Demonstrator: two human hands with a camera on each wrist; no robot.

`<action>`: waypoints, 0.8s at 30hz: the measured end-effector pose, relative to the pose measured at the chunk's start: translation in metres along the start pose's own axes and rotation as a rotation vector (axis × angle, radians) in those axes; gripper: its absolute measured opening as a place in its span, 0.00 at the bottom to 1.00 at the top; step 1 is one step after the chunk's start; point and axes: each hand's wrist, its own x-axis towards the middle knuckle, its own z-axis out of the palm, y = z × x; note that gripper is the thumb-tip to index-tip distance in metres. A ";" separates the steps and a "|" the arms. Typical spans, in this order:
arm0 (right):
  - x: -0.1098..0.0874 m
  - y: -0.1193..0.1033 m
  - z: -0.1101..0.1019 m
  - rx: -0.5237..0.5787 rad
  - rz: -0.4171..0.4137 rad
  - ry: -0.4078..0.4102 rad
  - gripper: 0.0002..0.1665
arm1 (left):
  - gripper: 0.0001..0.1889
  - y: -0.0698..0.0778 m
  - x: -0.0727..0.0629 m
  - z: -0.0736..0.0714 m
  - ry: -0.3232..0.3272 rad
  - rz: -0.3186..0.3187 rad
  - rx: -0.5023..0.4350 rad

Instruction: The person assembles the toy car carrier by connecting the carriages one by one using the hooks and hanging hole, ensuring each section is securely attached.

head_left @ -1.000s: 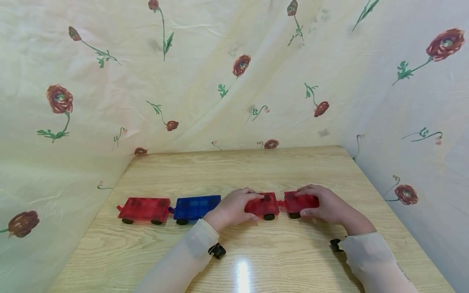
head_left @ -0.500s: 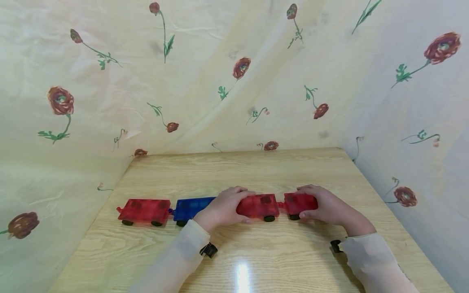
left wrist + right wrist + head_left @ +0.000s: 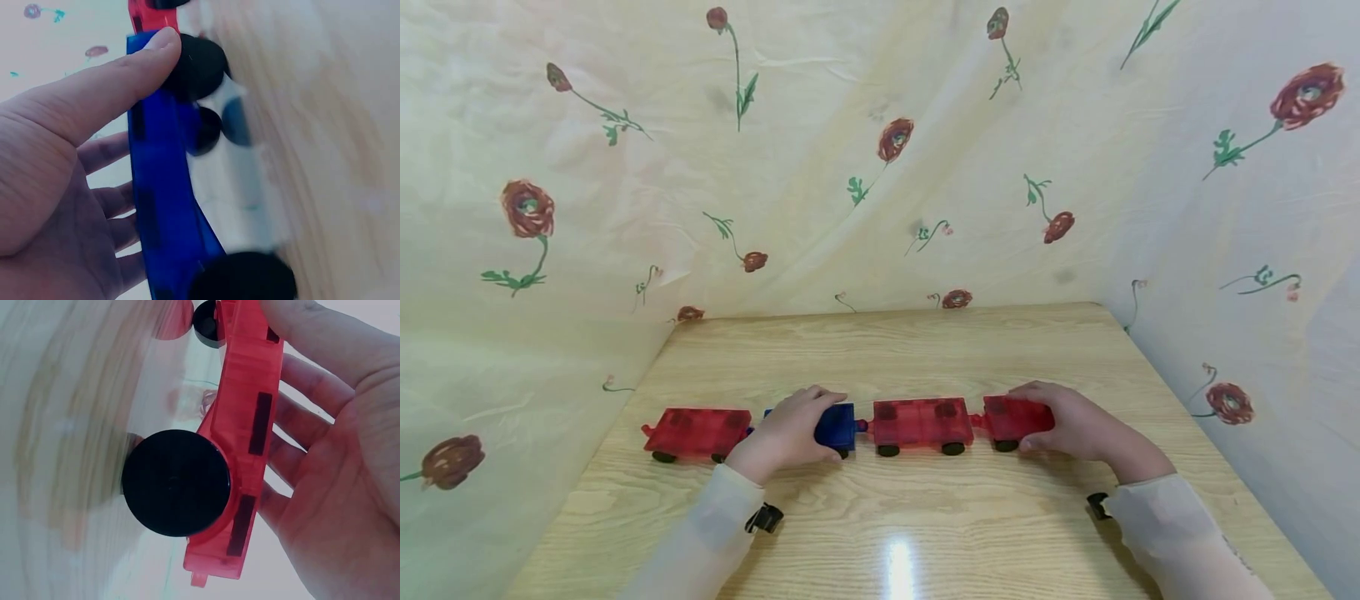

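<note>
A row of toy train cars stands on the table, linked end to end. My left hand (image 3: 790,429) grips the blue train car (image 3: 837,427), second from the left, fingers over the far side and thumb on the near side. In the left wrist view, the thumb lies by a black wheel (image 3: 199,67) of that car. My right hand (image 3: 1075,423) holds the rightmost red train car (image 3: 1009,417) between thumb and fingers, and its palm hides that car's right end. Between the hands, the middle red train car (image 3: 922,423) is coupled to both neighbours.
Another red train car (image 3: 700,429) forms the left end of the row, its hook pointing outward. The wooden table (image 3: 880,350) is bordered at the back and sides by flower-patterned cloth (image 3: 805,167). Black wrist devices (image 3: 765,517) hang below both sleeves.
My left hand has let go of the middle red train car and moved left onto the blue train car. The right hand stays on its red car, and the row stands about where it was.
</note>
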 end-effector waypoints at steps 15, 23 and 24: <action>0.002 0.006 -0.004 0.016 -0.005 -0.026 0.44 | 0.47 -0.016 -0.010 0.001 0.026 -0.050 -0.031; 0.005 0.003 -0.009 0.035 -0.009 -0.067 0.46 | 0.48 -0.020 -0.013 -0.003 0.021 -0.040 -0.087; 0.006 0.003 -0.010 0.038 -0.018 -0.072 0.47 | 0.48 -0.022 -0.014 -0.005 0.019 -0.043 -0.109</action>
